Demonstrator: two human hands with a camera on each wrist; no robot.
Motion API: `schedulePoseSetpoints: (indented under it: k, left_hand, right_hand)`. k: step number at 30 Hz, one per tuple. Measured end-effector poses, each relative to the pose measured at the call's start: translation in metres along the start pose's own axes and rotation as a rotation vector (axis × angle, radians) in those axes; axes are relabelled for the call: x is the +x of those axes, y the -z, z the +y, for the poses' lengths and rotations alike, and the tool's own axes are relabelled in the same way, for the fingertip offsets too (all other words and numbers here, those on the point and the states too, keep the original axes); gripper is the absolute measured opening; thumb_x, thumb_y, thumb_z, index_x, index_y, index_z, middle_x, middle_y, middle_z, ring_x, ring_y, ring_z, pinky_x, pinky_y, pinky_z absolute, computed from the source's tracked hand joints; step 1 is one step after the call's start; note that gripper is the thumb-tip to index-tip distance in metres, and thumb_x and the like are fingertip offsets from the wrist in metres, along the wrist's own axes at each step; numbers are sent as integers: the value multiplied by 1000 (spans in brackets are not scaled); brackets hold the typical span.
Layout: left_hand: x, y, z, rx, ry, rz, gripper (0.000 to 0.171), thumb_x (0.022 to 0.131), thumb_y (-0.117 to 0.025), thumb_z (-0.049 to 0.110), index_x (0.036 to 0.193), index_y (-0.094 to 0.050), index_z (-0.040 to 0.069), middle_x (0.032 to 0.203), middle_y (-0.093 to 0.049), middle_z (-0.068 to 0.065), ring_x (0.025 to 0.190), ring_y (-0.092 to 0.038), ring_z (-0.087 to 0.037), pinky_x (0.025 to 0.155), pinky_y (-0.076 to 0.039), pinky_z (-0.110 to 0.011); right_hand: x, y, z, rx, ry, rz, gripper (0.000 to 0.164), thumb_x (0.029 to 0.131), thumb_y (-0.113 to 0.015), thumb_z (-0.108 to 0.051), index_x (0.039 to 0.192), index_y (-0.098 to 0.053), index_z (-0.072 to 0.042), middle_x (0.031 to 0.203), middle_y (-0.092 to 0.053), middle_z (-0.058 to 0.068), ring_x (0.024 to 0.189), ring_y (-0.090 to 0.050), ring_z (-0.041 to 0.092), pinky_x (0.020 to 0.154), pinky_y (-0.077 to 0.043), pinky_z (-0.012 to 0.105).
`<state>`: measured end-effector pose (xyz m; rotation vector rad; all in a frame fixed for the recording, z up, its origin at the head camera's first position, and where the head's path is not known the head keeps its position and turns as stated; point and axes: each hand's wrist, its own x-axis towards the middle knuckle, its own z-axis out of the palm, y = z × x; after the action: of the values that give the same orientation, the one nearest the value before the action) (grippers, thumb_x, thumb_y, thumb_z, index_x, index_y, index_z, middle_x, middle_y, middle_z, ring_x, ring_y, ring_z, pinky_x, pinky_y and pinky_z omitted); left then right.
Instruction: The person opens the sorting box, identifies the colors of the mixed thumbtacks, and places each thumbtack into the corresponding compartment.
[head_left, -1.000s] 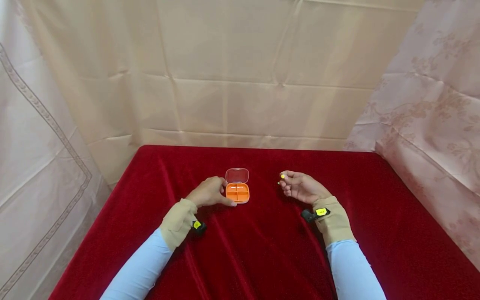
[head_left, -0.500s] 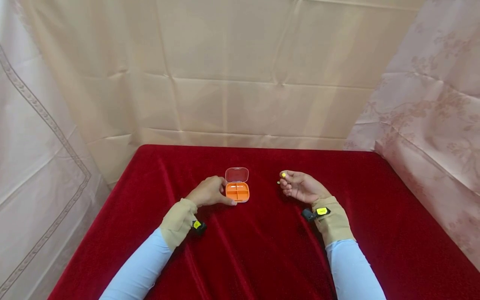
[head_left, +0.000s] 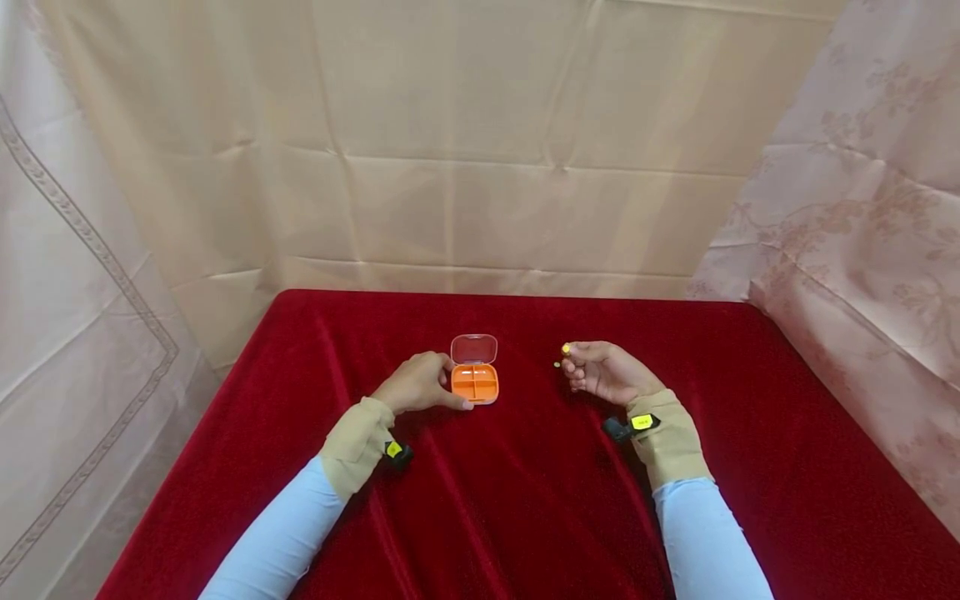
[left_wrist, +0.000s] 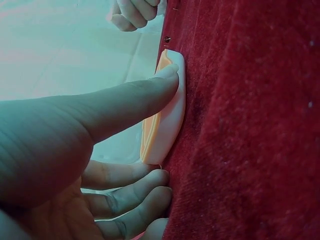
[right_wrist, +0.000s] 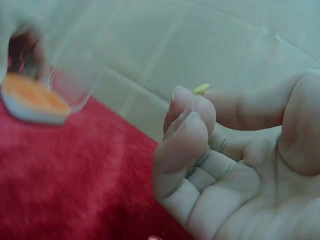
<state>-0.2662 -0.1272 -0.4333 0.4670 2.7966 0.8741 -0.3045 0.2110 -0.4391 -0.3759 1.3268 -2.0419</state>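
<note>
An orange pill box point(head_left: 475, 384) with several compartments lies on the red cloth, its clear lid point(head_left: 474, 349) tipped up at the back. My left hand point(head_left: 422, 383) grips the box from its left side. In the left wrist view the thumb point(left_wrist: 150, 95) presses the front wall point(left_wrist: 170, 117), and the other fingers are curled at the far end. To the right, my right hand point(head_left: 607, 372) pinches a small round yellow tablet point(head_left: 566, 349) between thumb and fingertips, above the table. A tiny pale green tablet point(head_left: 557, 364) shows just left of the curled fingers.
Red velvet cloth point(head_left: 510, 508) with soft folds covers the table. A beige curtain point(head_left: 480, 167) hangs behind the far edge, with patterned drapes point(head_left: 862, 192) at the right and white ones point(head_left: 67, 333) at the left. Each wrist wears a small camera point(head_left: 618, 429).
The yellow tablet has turned a little in my right fingertips and the hand has shifted slightly. The green tablet shows more clearly. My left hand and the pill box stay put.
</note>
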Motion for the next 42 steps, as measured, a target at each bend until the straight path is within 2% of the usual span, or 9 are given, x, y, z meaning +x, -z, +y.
schedulePoseSetpoints:
  k: [3, 6, 11, 16, 26, 36, 42]
  left_hand:
    - [0, 0, 0, 0, -2, 4, 58, 65, -88, 43, 106, -67, 8, 84, -60, -1, 77, -53, -17, 68, -43, -29]
    - [0, 0, 0, 0, -1, 8, 57, 65, -88, 43, 105, -67, 9, 82, -59, 0, 76, -53, -16, 67, -42, -28]
    - [0, 0, 0, -5, -4, 10, 55, 65, -88, 42, 104, -67, 9, 80, -59, 1, 75, -53, -16, 67, -42, -28]
    - [1, 0, -1, -17, 8, 7, 56, 65, -88, 42, 106, -66, 10, 81, -58, 0, 75, -53, -17, 67, -42, -28]
    - [1, 0, -2, -21, 3, 12, 58, 64, -88, 42, 107, -67, 10, 80, -58, 0, 74, -53, -17, 67, -42, -28]
    - [1, 0, -1, -12, 4, 6, 56, 65, -88, 42, 107, -68, 10, 81, -59, 0, 76, -52, -18, 67, -42, -28]
    - [0, 2, -1, -25, 21, -6, 63, 66, -88, 38, 115, -67, 6, 87, -60, -2, 80, -54, -18, 71, -44, -28]
  right_hand:
    - [2, -8, -3, -121, -30, 117, 25, 104, -40, -10, 92, -62, -9, 76, -57, 3, 63, -48, 10, 64, -41, 30]
    - [6, -15, -5, -221, -57, 188, 18, 102, -48, -13, 90, -60, -6, 74, -56, 3, 60, -47, 10, 61, -40, 30]
    - [7, -25, -8, -328, -65, 237, 14, 99, -55, -14, 96, -58, 0, 73, -55, 4, 59, -48, 9, 59, -41, 30]
    - [7, -33, -9, -398, -54, 277, 23, 98, -59, -15, 106, -57, 6, 76, -57, 4, 60, -50, 8, 58, -42, 27]
    - [9, -43, -9, -536, -67, 323, 45, 98, -59, -19, 123, -50, 17, 79, -57, 5, 62, -50, 8, 56, -41, 24]
    - [13, -50, -5, -668, -48, 328, 39, 99, -57, -18, 119, -56, 15, 78, -56, 7, 60, -48, 11, 54, -40, 26]
    - [17, -57, -1, -746, -43, 330, 35, 98, -58, -19, 115, -60, 11, 77, -57, 8, 60, -49, 12, 55, -42, 27]
